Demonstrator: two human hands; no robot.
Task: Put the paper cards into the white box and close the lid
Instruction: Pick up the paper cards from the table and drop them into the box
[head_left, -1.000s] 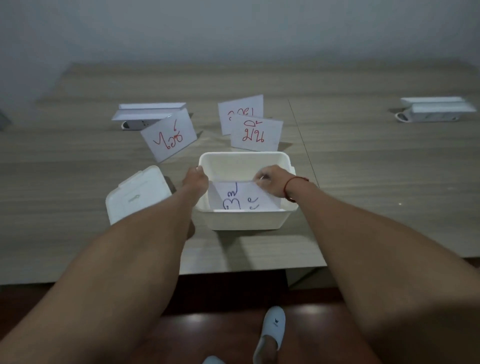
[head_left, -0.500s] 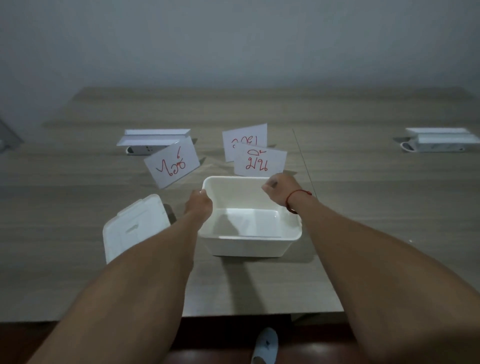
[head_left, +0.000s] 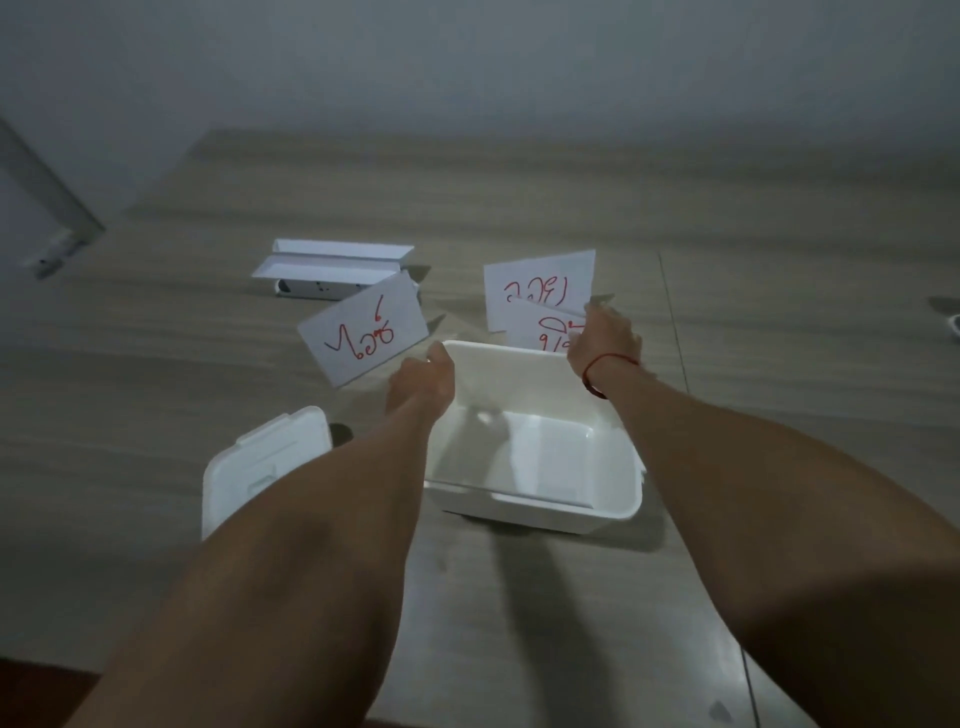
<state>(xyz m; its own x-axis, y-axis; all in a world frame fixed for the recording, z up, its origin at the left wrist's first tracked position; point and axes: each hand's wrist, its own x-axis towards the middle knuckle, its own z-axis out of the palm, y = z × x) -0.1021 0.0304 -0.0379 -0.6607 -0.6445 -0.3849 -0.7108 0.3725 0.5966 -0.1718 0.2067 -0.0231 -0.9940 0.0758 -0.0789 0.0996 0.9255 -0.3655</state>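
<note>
Right hand (head_left: 605, 340) pinches the nearest red-scribbled card (head_left: 545, 335) behind the box (head_left: 540, 512) | left hand (head_left: 423, 382) on box rim, grip unclear | box open, card lying flat inside | lid (head_left: 249, 460) left

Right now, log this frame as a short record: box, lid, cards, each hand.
box: white plastic box, open, on wooden table
lid: white plastic lid, off, left of box
cards outside box: three white paper cards with red writing; left card, rear card, near card
left hand: at box's left rim, empty
right hand: reaching the near card
</note>
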